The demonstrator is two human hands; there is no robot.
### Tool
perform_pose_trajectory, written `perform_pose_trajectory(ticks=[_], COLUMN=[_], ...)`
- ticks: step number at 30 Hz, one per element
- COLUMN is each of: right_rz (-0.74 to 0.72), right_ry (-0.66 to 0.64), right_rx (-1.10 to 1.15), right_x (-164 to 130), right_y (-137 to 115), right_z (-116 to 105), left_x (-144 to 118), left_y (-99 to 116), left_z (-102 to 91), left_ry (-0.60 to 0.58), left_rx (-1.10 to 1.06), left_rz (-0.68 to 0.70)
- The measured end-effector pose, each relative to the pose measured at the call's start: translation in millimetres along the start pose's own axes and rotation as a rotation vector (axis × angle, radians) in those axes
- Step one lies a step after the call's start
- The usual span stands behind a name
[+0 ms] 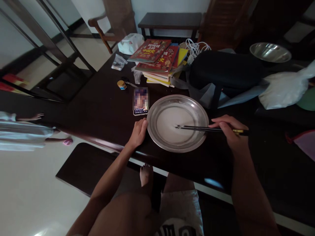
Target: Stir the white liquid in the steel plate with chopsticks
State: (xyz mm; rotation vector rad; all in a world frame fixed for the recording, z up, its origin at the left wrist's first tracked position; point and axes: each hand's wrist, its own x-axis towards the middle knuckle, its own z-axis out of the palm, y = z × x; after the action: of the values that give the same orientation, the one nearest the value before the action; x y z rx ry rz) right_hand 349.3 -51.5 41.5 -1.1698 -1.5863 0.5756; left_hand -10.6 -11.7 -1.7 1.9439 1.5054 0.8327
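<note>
- Both forearms are bare from the elbow down; no sleeve shows on either one.
- The left hand (pixel 139 132) carries no ring, watch or band, and its wrist is plain.
- The right hand (pixel 227 131) is bare as well, with nothing at the wrist.
- The thighs and knees are uncovered.
- Light shorts (pixel 180 209) with a faint speckle cover the lap; dark lettering runs along their lower edge, too cut off to read.
- One bare foot (pixel 146 173) shows, with no shoe or sock.

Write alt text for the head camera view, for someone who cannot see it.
A person's right hand holds dark chopsticks over a round metal plate on a dark table, while the left hand touches its rim. A phone and stacked books lie beyond.
</note>
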Motion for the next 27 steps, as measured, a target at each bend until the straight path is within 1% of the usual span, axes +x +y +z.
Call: perform_pose_trajectory(ticks=[1, 4, 5, 6, 9, 10, 11, 13, 15, 16, 18, 20, 25, 27], right_rz=[-0.002, -0.046, -0.054, -0.057, -0.012, -0.001, 0.001, -0.023, -0.051, -0.052, -0.029, -0.004, -0.058, -0.055], right_ry=[-0.021, -0.145, -0.156, -0.143, -0.033, -0.018, -0.029, -0.094, -0.141, -0.133, -0.070, -0.032, -0.162, -0.127], right_rx=[0.015, 0.016, 0.002, -0.013, -0.020, -0.006, 0.005, 0.012, -0.015, -0.033, -0.050, -0.033, -0.019, -0.028], right_x=[-0.1, 0.4, 0.5, 0.6, 0.4, 0.3, 0.3, 0.6, 1.0, 1.2, 1.1, 0.7, 0.0, -0.3], right_y=[0.1, 0.1, 0.1, 0.2, 0.6, 0.7, 0.8, 0.5, -0.3, -0.8, -1.5, -1.6, -0.5, -0.8], right_z=[0.1, 0.9, 0.8, 0.4, -1.4, -1.7, -1.6, -0.6, 0.1, -0.1, -1.0, -1.7, 0.5, 0.7], left_x=[0.1, 0.4, 0.4, 0.4, -0.1, -0.2, -0.3, -0.4, -0.4, -0.4, -0.6, -0.8, -0.8, -0.7], left_y=[0.2, 0.4, 0.1, -0.3, -2.0, -2.4, -2.4, -2.0, -1.2, -0.9, -0.6, -0.5, -0.6, -0.7], left_z=[-0.2, 0.0, 0.2, 0.3, 0.5, 0.4, 0.2, -0.1, -0.4, -0.4, -0.3, -0.1, -0.2, -0.2], left_ry=[-0.001, 0.001, 0.004, 0.004, 0.003, 0.001, -0.001, -0.003, 0.001, 0.002, 0.003, 0.005, 0.008, 0.011], left_rx=[-0.003, -0.005, -0.004, -0.003, 0.000, 0.002, 0.003, 0.009, 0.022, 0.029, 0.038, 0.036, 0.022, 0.018], left_rz=[0.002, 0.005, 0.007, 0.007, 0.002, 0.002, 0.003, 0.006, 0.002, -0.002, -0.009, -0.008, -0.006, -0.001])
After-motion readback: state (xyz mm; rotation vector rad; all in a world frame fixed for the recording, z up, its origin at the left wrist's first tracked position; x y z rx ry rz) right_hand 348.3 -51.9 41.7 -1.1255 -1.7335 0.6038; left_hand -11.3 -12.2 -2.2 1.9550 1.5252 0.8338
